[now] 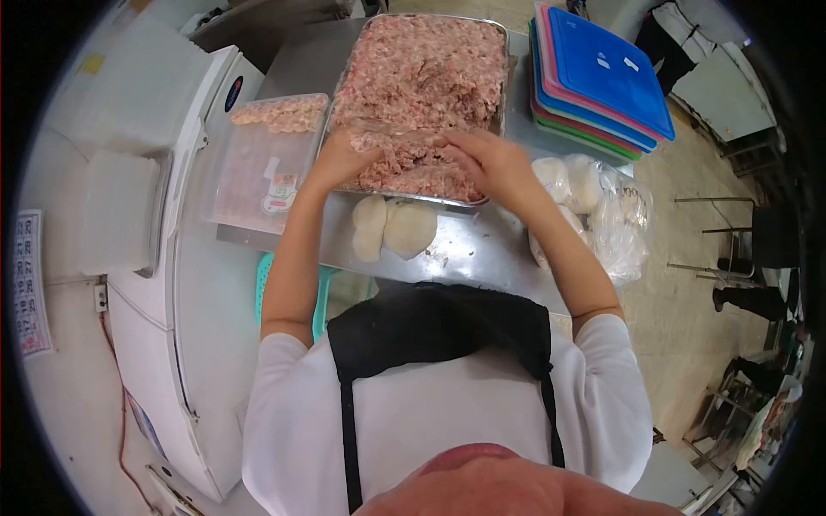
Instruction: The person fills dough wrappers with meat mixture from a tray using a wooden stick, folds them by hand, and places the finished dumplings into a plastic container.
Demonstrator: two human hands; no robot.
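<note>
A metal tray [506, 103] heaped with raw ground meat [430, 69] lies in front of me, and both hands are over its near end. My left hand [348, 161] is closed at the left end of a clear, shiny plastic strip [391, 129] lying across the meat. At the strip's right end is my right hand [495, 163], fingers bent inward and slightly blurred. Fingertips of both hands are partly hidden against the meat. Two stacks of round pale dough wrappers [409, 229] sit on the metal table [465, 245] just below the tray.
To the left is a clear plastic box [249, 176] with a row of dumplings [280, 114] along its far end. Stacked coloured lids [611, 73] stand at the back right. Bagged wrappers [607, 211] lie by my right forearm. A white freezer [206, 284] borders the left side.
</note>
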